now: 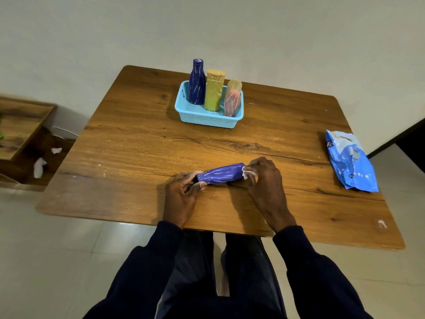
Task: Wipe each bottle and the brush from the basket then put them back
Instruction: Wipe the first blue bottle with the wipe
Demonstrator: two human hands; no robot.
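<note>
On table (128,143): three bottles in basket (208,120), fourth bottle (222,173) gripped by left hand (181,194), right hand (264,180)

Bare table (128,157) lies open between the hands and the basket (208,119). Three upright bottles (214,90) crowd the basket's back and right; its front-left floor is free. A wipes pack (350,161) occupies the right edge.

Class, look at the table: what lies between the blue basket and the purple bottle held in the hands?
Nothing: the head view shows only bare table between the basket and the held bottle.
</note>
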